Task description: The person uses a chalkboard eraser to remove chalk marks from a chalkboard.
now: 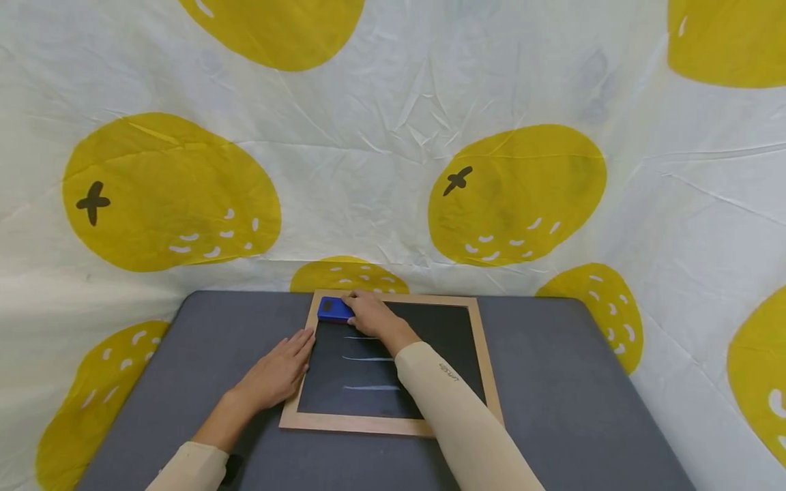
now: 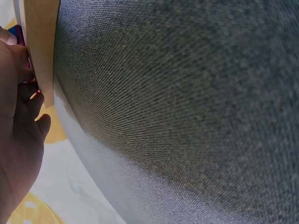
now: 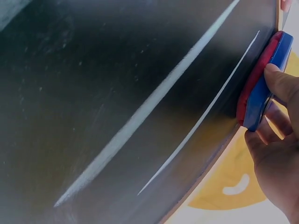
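A blackboard (image 1: 442, 341) in a light wooden frame lies on the grey table, with several white chalk lines across it. My right hand (image 1: 376, 317) grips a blue eraser (image 1: 332, 309) at the board's upper left corner. In the right wrist view the eraser (image 3: 266, 84) shows a red pad facing the board, with the thumb and fingers of the hand (image 3: 278, 154) around its blue body. My left hand (image 1: 279, 368) rests with extended fingers on the left side of the frame; in the left wrist view the hand (image 2: 21, 126) is beside the wooden edge (image 2: 41, 51).
The grey table (image 1: 552, 382) extends on both sides of the board. Behind and around it hangs a white cloth (image 1: 356, 184) printed with large yellow fruit shapes. A small dark object (image 1: 232, 470), partly hidden, is by my left sleeve.
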`<state>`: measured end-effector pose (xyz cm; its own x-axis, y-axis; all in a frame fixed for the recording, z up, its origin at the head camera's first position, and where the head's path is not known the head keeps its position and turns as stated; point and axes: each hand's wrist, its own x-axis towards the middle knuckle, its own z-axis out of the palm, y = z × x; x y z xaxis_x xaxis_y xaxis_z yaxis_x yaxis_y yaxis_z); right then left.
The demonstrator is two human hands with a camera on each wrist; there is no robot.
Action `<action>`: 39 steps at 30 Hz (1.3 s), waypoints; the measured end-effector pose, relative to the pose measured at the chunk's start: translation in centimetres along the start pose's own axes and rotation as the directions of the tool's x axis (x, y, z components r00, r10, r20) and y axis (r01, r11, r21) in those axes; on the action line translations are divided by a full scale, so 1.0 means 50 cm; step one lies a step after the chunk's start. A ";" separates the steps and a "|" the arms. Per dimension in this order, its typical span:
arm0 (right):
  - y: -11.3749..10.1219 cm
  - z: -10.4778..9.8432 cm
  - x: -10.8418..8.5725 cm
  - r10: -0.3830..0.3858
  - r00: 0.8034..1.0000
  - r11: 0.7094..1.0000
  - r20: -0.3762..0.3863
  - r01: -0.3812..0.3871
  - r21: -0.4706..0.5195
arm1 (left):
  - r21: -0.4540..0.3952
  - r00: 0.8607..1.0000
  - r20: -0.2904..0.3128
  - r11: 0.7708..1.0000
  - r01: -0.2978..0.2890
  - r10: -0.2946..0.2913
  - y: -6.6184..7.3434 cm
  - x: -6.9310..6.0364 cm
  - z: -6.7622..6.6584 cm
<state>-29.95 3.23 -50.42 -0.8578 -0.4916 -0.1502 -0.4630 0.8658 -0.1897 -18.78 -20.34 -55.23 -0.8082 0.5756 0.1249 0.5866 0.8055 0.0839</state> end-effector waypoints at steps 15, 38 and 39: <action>0.041 0.000 -0.019 -0.019 1.000 1.000 0.004 0.019 -0.006 | 0.002 1.000 -0.007 1.000 -0.001 0.001 -0.006 -0.002 0.000; 0.201 -0.028 -0.145 0.014 1.000 0.993 0.004 -0.015 0.120 | -0.002 1.000 0.024 1.000 0.007 -0.007 -0.003 0.001 -0.003; 0.210 -0.029 -0.151 0.017 1.000 0.992 0.000 -0.017 0.121 | -0.005 1.000 0.023 1.000 0.008 -0.008 -0.002 0.001 -0.004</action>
<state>-28.64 16.15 -49.86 -0.8653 -0.4770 -0.1537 -0.4181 0.8563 -0.3033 -18.86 -20.41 -55.05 -0.8136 0.5724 0.1015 0.5806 0.8092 0.0903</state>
